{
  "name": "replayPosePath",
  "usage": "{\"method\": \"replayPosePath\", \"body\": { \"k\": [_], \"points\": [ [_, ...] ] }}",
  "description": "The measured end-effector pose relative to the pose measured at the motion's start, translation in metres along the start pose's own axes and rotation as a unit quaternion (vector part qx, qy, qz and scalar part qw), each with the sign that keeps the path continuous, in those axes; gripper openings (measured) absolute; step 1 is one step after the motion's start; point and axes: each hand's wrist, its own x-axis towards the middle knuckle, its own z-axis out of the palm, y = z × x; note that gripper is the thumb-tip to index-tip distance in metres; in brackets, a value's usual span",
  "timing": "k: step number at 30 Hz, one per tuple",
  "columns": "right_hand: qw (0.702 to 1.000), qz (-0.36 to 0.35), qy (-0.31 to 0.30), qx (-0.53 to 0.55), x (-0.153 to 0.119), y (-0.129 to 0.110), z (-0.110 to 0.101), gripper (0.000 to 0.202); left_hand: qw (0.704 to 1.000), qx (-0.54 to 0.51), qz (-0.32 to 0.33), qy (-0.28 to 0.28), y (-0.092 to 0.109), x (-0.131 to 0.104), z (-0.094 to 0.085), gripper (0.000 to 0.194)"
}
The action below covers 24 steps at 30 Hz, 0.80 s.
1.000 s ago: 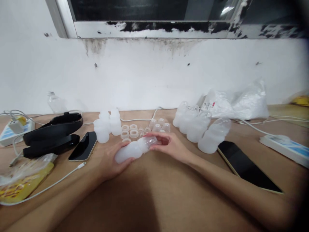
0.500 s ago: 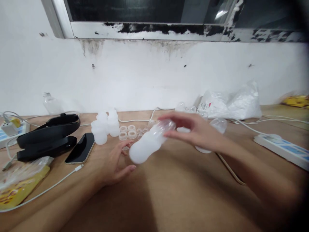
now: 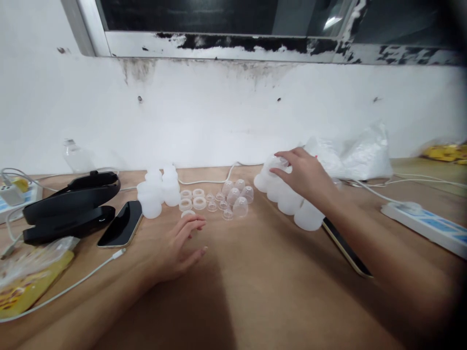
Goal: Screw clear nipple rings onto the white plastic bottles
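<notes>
At the right, my right hand has its thumb and fingers around the clear domed top of a frosted white baby bottle. That bottle stands in a row with several others like it, among them a near one; my hand and wrist hide parts of the row. My left hand rests low over the table with its fingers apart and nothing in them. Just beyond its fingertips lie several clear rings, small clear nipple-like pieces and clear dome caps.
White bottle bodies stand grouped at the left. Beside them are a phone, a black strapped device and a charging cable. A second phone, a plastic bag and a power strip lie at the right.
My right hand has carried the baby bottle from in front of my left hand back and right to the row. The dome caps behind it now show. My left hand has barely moved.
</notes>
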Motion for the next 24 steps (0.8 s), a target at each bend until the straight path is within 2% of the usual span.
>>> {"method": "replayPosePath", "body": {
  "k": [4, 7, 17, 19, 22, 24],
  "points": [
    [0.998, 0.014, -0.054, -0.018, -0.003, -0.003, 0.009, 0.039, 1.0, 0.0, 0.008, 0.0, -0.001, 0.0, 0.0, 0.031],
    [0.997, 0.023, -0.073, -0.029, -0.003, -0.004, 0.015, 0.039, 1.0, -0.005, 0.007, 0.0, -0.003, -0.001, 0.002, 0.03],
    [0.995, -0.032, -0.011, -0.096, -0.007, -0.004, 0.029, 0.043, 1.0, -0.007, 0.0, -0.004, -0.011, -0.005, 0.011, 0.03],
    [0.993, -0.044, -0.002, -0.11, -0.008, -0.005, 0.032, 0.043, 0.999, 0.012, -0.001, -0.04, -0.011, -0.003, 0.011, 0.026],
    [0.99, -0.048, -0.003, -0.134, -0.01, -0.004, 0.036, 0.043, 0.991, 0.045, 0.025, -0.124, -0.008, 0.001, 0.012, 0.018],
    [0.988, -0.053, 0.001, -0.147, -0.01, -0.003, 0.037, 0.043, 0.986, 0.059, 0.037, -0.149, -0.006, 0.003, 0.013, 0.017]
  ]
}}
